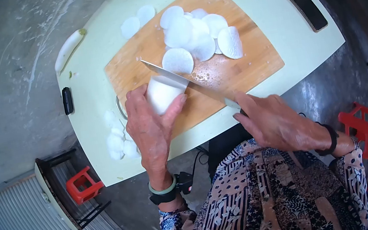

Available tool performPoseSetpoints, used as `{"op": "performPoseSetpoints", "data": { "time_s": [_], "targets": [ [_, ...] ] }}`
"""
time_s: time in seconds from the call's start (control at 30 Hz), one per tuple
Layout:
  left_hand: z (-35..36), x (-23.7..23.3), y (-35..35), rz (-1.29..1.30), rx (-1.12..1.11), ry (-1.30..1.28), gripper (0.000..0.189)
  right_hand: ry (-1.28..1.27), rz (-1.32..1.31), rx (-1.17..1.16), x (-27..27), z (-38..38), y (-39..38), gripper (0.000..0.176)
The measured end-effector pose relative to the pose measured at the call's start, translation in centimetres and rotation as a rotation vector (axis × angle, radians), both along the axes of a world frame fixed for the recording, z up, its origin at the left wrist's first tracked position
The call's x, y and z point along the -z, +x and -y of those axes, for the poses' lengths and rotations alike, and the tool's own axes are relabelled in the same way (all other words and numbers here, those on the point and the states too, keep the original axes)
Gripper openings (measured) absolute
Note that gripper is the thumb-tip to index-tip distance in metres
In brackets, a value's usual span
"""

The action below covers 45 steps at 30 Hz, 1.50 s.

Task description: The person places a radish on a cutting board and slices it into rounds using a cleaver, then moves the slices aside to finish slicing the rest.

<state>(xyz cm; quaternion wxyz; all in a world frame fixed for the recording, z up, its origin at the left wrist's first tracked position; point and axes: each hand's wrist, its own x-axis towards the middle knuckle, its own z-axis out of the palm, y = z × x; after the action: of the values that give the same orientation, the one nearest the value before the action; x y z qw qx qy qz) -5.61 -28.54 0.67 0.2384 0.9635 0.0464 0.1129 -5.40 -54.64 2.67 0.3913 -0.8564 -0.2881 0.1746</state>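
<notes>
My left hand [149, 120] is wrapped round a thick piece of white radish [161, 96] on the wooden cutting board [252, 65], thumb on one side and fingers on the other. In my right hand [271, 119] is the handle of a kitchen knife [206, 90], most of it hidden by my fingers. The blade points to the upper left and lies against the cut end of the radish. Just beyond the blade rests a single round radish slice [178, 61]. Farther back on the board, several thin slices [193, 33] overlap in a pile.
Two slices [130, 27] lie on the pale table [90, 81] beyond the board. More white pieces [117, 141] sit by my left wrist. A whole white radish [69, 50] and a black object [67, 101] are at the left edge, a phone [302, 5] at the right. Red stools [83, 184] stand below.
</notes>
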Motion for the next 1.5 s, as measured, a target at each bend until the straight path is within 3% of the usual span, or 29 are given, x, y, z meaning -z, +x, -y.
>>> {"op": "performPoseSetpoints", "data": {
  "time_s": [0.03, 0.1, 0.13, 0.27, 0.33, 0.4, 0.97, 1.5],
  "targets": [
    [-0.2, -0.2, -0.1, -0.008, 0.004, 0.002, 0.068, -0.002, 0.012, -0.013, 0.0, 0.2, -0.4, 0.019],
    [-0.3, -0.8, -0.4, -0.196, 0.022, -0.306, 0.062, -0.016, -0.038, -0.011, -1.2, 0.7, -0.9, 0.021],
    [-0.1, -1.0, -0.5, -0.207, 0.022, -0.306, 0.062, -0.031, -0.08, -0.015, -1.7, 1.0, -1.1, 0.023],
    [1.0, -0.8, -1.0, -0.047, 0.029, -0.027, 0.049, -0.049, -0.038, -0.05, -2.1, 1.8, -1.8, 0.021],
    [1.1, -0.2, -1.0, -0.001, 0.012, 0.104, 0.047, -0.051, 0.195, -0.096, -2.2, 1.9, -2.1, 0.023],
    [1.1, 0.4, -0.8, 0.003, -0.07, 0.165, 0.047, -0.002, 0.113, -0.08, -2.2, 2.1, -2.4, 0.022],
    [1.4, 0.9, -1.0, 0.041, -0.113, 0.151, 0.055, 0.024, -0.02, -0.191, -1.6, 1.7, -1.1, 0.027],
    [1.8, 0.5, -0.8, 0.054, -0.148, 0.029, 0.053, -0.114, 0.2, -0.17, -1.0, -3.7, 1.5, 0.026]
  ]
}}
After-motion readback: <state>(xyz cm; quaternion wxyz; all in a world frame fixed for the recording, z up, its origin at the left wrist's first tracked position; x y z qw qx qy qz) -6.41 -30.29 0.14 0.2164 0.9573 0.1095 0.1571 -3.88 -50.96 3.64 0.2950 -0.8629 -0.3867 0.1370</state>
